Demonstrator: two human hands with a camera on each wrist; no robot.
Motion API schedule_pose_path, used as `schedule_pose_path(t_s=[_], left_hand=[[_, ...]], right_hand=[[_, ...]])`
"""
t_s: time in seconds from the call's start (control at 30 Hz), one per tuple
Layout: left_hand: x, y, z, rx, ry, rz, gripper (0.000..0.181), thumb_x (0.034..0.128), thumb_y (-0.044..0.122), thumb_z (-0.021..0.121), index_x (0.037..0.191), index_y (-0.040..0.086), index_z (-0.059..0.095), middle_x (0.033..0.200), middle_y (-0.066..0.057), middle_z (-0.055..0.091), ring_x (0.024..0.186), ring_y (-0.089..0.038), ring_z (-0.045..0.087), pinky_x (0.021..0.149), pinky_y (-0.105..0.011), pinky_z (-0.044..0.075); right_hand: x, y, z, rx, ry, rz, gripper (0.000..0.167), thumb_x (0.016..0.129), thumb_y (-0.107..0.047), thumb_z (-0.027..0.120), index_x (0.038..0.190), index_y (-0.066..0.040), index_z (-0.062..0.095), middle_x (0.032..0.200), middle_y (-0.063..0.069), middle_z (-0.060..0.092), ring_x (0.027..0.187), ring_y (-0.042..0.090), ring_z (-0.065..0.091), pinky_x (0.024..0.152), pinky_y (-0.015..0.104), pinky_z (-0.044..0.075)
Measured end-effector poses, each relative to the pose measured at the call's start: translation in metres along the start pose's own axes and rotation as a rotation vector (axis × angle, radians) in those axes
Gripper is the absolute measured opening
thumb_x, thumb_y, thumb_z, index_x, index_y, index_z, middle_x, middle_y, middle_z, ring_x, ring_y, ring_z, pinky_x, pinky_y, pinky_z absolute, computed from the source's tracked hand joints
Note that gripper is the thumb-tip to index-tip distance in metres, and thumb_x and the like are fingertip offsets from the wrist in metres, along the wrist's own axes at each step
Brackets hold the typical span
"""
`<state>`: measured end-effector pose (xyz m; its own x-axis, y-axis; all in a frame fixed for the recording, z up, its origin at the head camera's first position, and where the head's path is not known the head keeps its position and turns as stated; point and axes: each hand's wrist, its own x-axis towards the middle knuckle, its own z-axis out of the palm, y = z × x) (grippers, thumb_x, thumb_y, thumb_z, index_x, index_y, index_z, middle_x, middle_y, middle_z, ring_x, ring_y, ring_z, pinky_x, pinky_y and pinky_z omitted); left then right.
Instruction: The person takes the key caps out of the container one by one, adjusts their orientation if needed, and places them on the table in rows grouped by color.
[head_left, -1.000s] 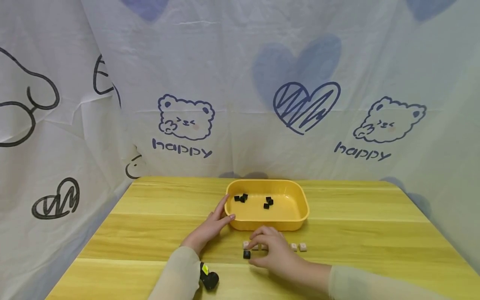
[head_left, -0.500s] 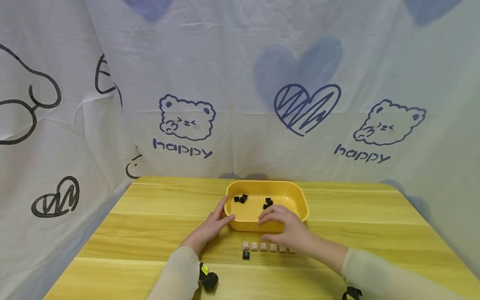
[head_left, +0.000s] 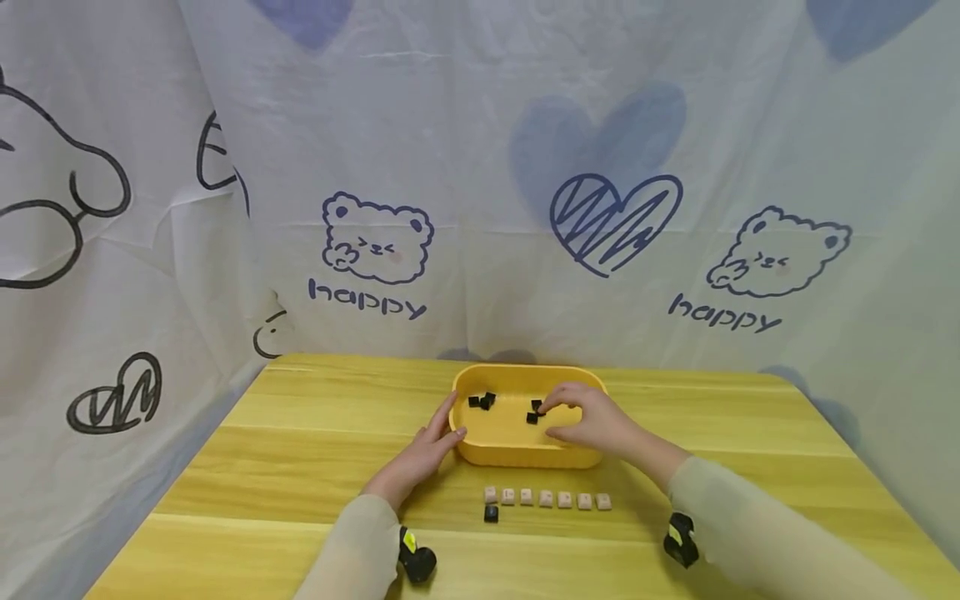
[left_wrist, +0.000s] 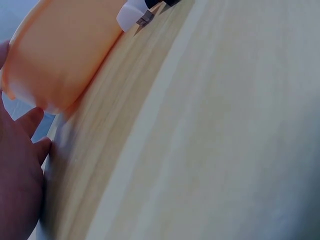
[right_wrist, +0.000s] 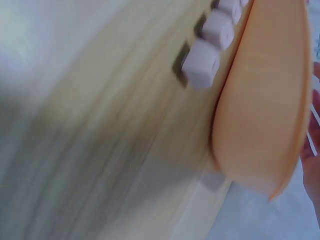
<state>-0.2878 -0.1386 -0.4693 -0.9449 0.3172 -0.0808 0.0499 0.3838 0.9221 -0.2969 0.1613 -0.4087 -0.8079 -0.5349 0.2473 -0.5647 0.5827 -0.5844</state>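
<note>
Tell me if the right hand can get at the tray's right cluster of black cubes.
Likely yes: the right hand is over the open tray, close beside those black cubes, nothing visibly between.

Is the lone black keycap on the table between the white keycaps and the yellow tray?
No, the lone black keycap lies on the near side of the white keycaps, away from the yellow tray.

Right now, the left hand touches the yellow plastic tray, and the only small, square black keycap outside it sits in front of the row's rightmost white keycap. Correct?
Wrong end: in the head view, the black keycap sits in front of the leftmost white keycap. The left hand does touch the tray.
</note>
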Motion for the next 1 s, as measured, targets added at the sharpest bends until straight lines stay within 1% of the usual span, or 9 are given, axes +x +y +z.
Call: schedule_pose_path(t_s=[0.17,0.3,0.4,0.47,0.57,0.67,0.77,0.9,1.0], left_hand=[[-0.001,-0.001,0.001,-0.001,-0.003,-0.018,0.063,0.1034,0.036,0.047,0.157,0.034,0.014,0.159,-0.013,0.018,0.142,-0.05,-0.009,0.109,-0.065,-0.01],[-0.001,-0.001,0.001,-0.003,-0.009,0.012,0.061,0.1034,0.032,0.047,0.157,0.029,0.018,0.158,-0.017,0.021,0.143,-0.048,-0.006,0.111,-0.062,-0.011],[0.0,-0.001,0.001,0.002,-0.009,0.028,0.061,0.1033,0.029,0.047,0.157,0.027,0.019,0.158,-0.018,0.021,0.143,-0.048,-0.006,0.111,-0.061,-0.011],[0.0,-0.001,0.001,0.001,-0.007,0.021,0.06,0.1031,0.03,0.047,0.157,0.027,0.019,0.158,-0.018,0.02,0.142,-0.048,-0.007,0.111,-0.061,-0.011],[-0.001,0.0,0.001,-0.007,-0.001,0.002,0.06,0.1029,0.031,0.047,0.157,0.03,0.02,0.159,-0.016,0.02,0.142,-0.048,-0.01,0.11,-0.062,-0.012],[-0.001,0.0,0.002,-0.016,0.004,-0.013,0.061,0.1024,0.031,0.047,0.157,0.031,0.02,0.159,-0.015,0.019,0.142,-0.048,-0.01,0.109,-0.063,-0.012],[0.0,0.0,0.002,-0.001,0.007,0.001,0.061,0.1022,0.03,0.047,0.157,0.028,0.02,0.159,-0.017,0.018,0.142,-0.05,-0.008,0.109,-0.063,-0.012],[0.001,0.001,0.002,0.025,0.01,0.028,0.06,0.1024,0.028,0.046,0.157,0.024,0.02,0.159,-0.019,0.018,0.142,-0.05,-0.003,0.11,-0.063,-0.011],[0.001,0.001,0.001,0.033,0.015,0.023,0.061,0.1024,0.029,0.046,0.157,0.025,0.019,0.159,-0.017,0.017,0.141,-0.052,-0.003,0.11,-0.064,-0.01]], right_hand=[[0.007,0.016,0.0,0.006,-0.073,0.01,0.026,0.085,-0.009,0.075,0.11,-0.008,0.071,0.109,0.001,0.065,0.106,0.032,0.057,0.089,0.054,0.047],[0.014,0.025,-0.002,0.007,-0.145,0.028,0.028,0.084,-0.009,0.075,0.112,-0.006,0.07,0.112,0.003,0.065,0.107,0.032,0.057,0.089,0.052,0.048],[0.021,0.031,-0.003,0.013,-0.181,0.046,0.031,0.084,-0.008,0.076,0.114,-0.006,0.07,0.113,0.004,0.065,0.107,0.031,0.057,0.09,0.052,0.048],[0.025,0.035,-0.002,0.019,-0.19,0.053,0.032,0.084,-0.008,0.076,0.115,-0.005,0.069,0.114,0.005,0.065,0.107,0.032,0.057,0.09,0.051,0.048],[0.031,0.04,0.0,0.028,-0.203,0.08,0.033,0.083,-0.007,0.076,0.115,-0.005,0.069,0.115,0.006,0.065,0.106,0.031,0.058,0.088,0.045,0.051],[0.035,0.039,0.003,0.035,-0.217,0.112,0.033,0.083,-0.006,0.077,0.115,-0.004,0.069,0.115,0.007,0.065,0.105,0.031,0.059,0.086,0.041,0.053],[0.038,0.037,0.005,0.032,-0.236,0.136,0.033,0.082,-0.007,0.077,0.115,-0.005,0.069,0.115,0.007,0.064,0.105,0.031,0.059,0.087,0.041,0.051],[0.04,0.036,0.007,0.026,-0.252,0.139,0.033,0.082,-0.005,0.077,0.114,-0.004,0.069,0.114,0.006,0.063,0.104,0.031,0.058,0.088,0.042,0.05],[0.043,0.038,0.009,0.019,-0.25,0.125,0.032,0.08,-0.002,0.077,0.111,-0.004,0.07,0.111,0.007,0.064,0.101,0.031,0.059,0.086,0.042,0.05]])
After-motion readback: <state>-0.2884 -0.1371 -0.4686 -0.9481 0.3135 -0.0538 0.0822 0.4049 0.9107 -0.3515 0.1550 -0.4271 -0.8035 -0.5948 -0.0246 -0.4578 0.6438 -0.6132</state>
